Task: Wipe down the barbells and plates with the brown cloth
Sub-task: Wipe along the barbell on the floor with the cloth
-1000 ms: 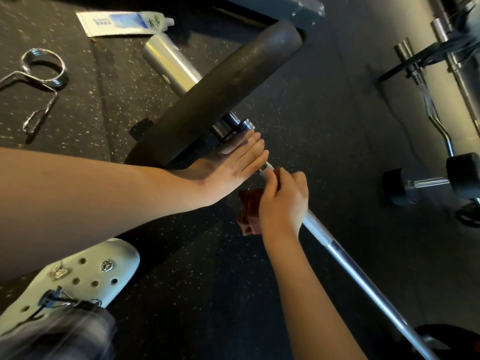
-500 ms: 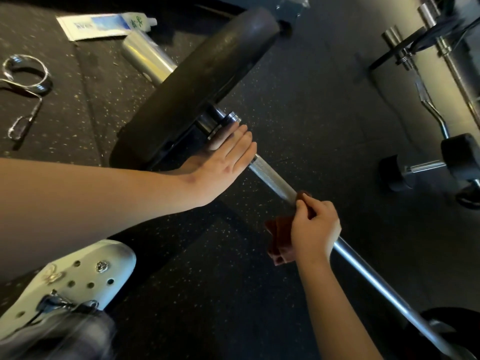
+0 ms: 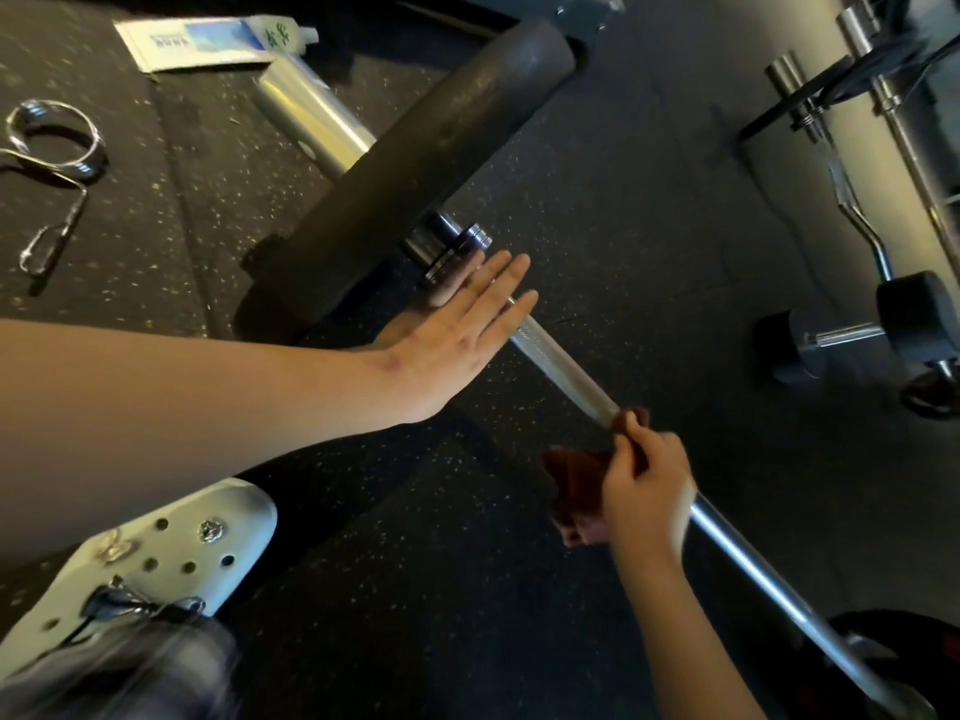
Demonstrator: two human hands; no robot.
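A steel barbell (image 3: 558, 358) lies diagonally across the dark speckled floor, with a black plate (image 3: 415, 168) on its sleeve at the upper left. My left hand (image 3: 457, 324) rests flat with straight fingers on the bar right beside the collar. Further down the shaft, my right hand (image 3: 647, 491) grips the brown cloth (image 3: 574, 478), which is wrapped round the bar; part of the cloth hangs out to the left. The bar's lower end runs off toward another dark plate (image 3: 898, 652) at the bottom right.
A spring collar clip (image 3: 49, 163) lies at the left, and a white tube (image 3: 208, 41) at the top. A curl bar (image 3: 852, 189) and a dumbbell (image 3: 857, 337) stand at the right. My white clog (image 3: 150, 558) is at the bottom left.
My right hand has slid the brown cloth down the bar, away from the plate and my left hand. The left hand has stayed flat by the collar.
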